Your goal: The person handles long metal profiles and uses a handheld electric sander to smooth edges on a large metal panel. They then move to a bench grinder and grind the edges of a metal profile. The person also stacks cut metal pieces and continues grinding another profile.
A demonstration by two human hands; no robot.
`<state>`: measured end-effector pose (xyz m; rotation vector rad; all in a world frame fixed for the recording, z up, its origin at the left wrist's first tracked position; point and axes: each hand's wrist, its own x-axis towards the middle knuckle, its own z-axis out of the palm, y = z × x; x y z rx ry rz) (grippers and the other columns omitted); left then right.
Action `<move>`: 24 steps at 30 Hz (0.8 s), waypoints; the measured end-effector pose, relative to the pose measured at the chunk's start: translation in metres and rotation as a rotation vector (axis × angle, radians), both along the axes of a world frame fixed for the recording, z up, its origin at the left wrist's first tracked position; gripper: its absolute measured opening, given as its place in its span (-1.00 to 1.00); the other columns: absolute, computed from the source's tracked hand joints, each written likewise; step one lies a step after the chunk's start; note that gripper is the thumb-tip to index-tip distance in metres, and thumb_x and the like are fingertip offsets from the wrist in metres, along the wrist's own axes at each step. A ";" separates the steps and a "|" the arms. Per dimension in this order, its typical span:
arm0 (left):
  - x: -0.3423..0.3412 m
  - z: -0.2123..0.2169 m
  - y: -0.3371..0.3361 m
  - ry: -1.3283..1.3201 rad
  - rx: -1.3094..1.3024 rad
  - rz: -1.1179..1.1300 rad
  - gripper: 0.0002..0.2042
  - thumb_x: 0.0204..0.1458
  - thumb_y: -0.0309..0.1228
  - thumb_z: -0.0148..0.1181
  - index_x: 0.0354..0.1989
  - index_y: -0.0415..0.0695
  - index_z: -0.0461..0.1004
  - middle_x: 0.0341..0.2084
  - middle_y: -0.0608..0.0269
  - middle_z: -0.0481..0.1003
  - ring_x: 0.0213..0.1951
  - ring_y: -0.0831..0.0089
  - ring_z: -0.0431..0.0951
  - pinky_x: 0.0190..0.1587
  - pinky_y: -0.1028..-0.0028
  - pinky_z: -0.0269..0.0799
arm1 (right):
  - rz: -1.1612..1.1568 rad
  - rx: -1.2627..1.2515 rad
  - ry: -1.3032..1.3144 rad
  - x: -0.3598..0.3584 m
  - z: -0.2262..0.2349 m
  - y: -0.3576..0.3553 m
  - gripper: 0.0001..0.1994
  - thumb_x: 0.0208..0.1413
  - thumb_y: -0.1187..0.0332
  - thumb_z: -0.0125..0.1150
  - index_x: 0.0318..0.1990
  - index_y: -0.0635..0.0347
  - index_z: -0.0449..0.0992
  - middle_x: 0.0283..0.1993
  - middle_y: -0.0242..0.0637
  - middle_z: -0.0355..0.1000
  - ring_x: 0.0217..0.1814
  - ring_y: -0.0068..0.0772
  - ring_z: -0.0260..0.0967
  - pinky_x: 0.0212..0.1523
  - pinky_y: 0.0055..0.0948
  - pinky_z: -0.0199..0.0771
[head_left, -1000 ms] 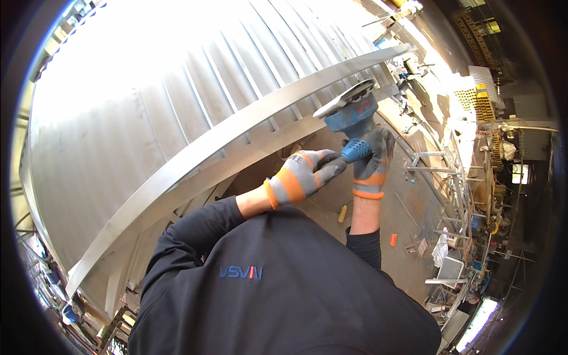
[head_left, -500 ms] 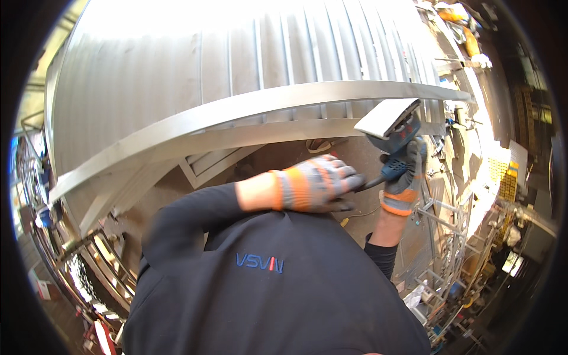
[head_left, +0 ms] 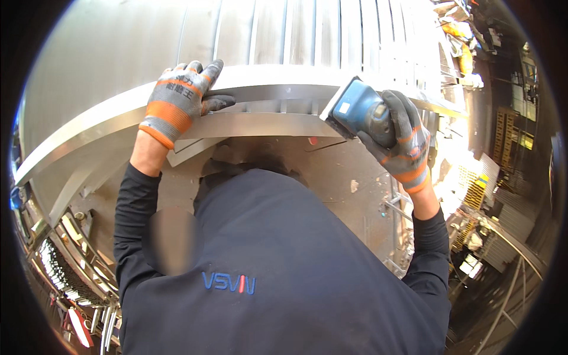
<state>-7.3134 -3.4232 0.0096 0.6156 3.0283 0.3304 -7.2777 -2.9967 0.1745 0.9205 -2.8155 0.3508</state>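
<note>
My left hand (head_left: 180, 100), in a grey and orange glove, lies on the edge of a large silver metal panel frame. Its fingers stretch over the rim and the thumb points sideways along the front face. My right hand (head_left: 399, 139), gloved alike, is closed around a blue and black sander (head_left: 361, 109). The sander is tilted, its flat pale pad turned to the left and close to the metal rim (head_left: 278, 92). Whether the pad touches the rim, I cannot tell. Beyond the rim runs the ribbed metal surface (head_left: 236, 35), very bright at the top right.
Brown floor (head_left: 337, 171) shows below the frame. Metal racks and loose parts (head_left: 77, 260) stand at the lower left. To the right are yellow perforated pieces (head_left: 476, 192), metal bars (head_left: 503, 236) and orange-yellow items (head_left: 464, 47) farther back.
My left hand has left the sander's tail end and moved up and left onto the metal rim. The sander has turned in my right hand and moved slightly left, its pad now facing left.
</note>
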 end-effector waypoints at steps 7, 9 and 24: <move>-0.010 0.012 0.003 -0.125 -0.100 -0.010 -0.19 0.08 0.15 0.63 0.44 0.00 0.54 -0.02 0.08 0.66 0.10 0.08 0.71 0.14 0.15 0.64 | 0.171 0.054 -0.023 -0.048 -0.003 -0.023 -0.13 -0.15 0.42 0.81 0.43 0.18 0.54 0.30 -0.06 0.60 0.23 0.11 0.67 0.14 -0.05 0.80; -0.010 0.014 0.004 -0.119 -0.094 -0.002 -0.22 0.08 0.11 0.65 0.41 0.01 0.55 -0.02 0.12 0.66 0.09 0.11 0.73 0.12 0.17 0.66 | 0.183 0.091 -0.047 -0.059 -0.008 -0.032 -0.14 -0.16 0.41 0.80 0.41 0.16 0.56 0.27 -0.10 0.60 0.17 0.08 0.68 0.07 -0.10 0.81; -0.007 0.005 -0.003 -0.014 -0.004 -0.014 -0.13 -0.12 -0.01 0.75 0.43 0.02 0.57 -0.11 0.23 0.60 -0.01 0.21 0.65 0.10 0.19 0.58 | 0.357 0.207 -0.176 -0.100 0.004 -0.044 -0.13 -0.15 0.41 0.80 0.42 0.27 0.54 0.25 0.00 0.59 0.16 0.11 0.68 0.05 -0.04 0.78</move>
